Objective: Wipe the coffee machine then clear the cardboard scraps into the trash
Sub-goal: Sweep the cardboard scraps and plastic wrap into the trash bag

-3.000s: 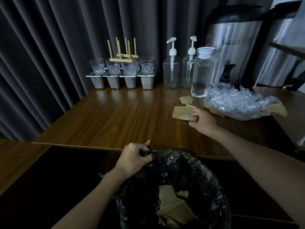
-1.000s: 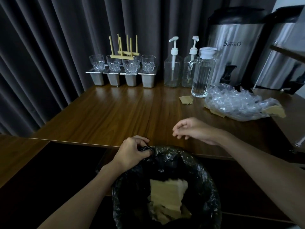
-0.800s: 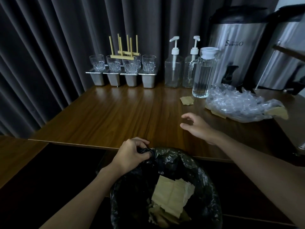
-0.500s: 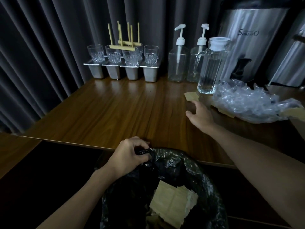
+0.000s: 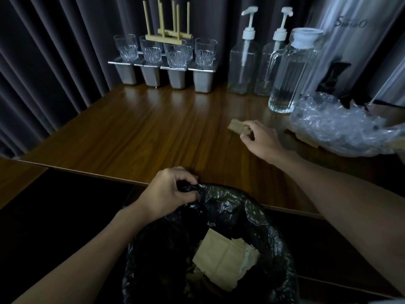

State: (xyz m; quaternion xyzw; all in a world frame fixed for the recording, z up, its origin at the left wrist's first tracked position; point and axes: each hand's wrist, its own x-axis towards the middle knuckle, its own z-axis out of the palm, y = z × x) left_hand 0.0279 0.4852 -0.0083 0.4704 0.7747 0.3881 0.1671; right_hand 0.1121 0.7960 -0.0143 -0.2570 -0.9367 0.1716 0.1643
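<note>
Wooden table (image 5: 153,132) before a dark pleated curtain (image 5: 54,62); at the far right stands a steel machine (image 5: 361,51) with a black tap. Below the table's near edge hangs the open black trash bag (image 5: 252,216), holding pale cardboard pieces (image 5: 221,260). On the right of the table lies crumpled clear plastic wrap (image 5: 335,126), with a cardboard edge (image 5: 306,139) showing beneath it. Just left of the machine stand a glass pitcher (image 5: 291,71) and two pump bottles (image 5: 243,62). Far centre, four glasses (image 5: 151,51) sit on a row of steel containers (image 5: 175,77). The left hand (image 5: 168,194) is clenched around the bag's far rim. The right hand (image 5: 260,139), stretched over the table near the pitcher, pinches a small cardboard scrap (image 5: 237,126) between fingers and thumb; whether the scrap touches the tabletop cannot be told.
</note>
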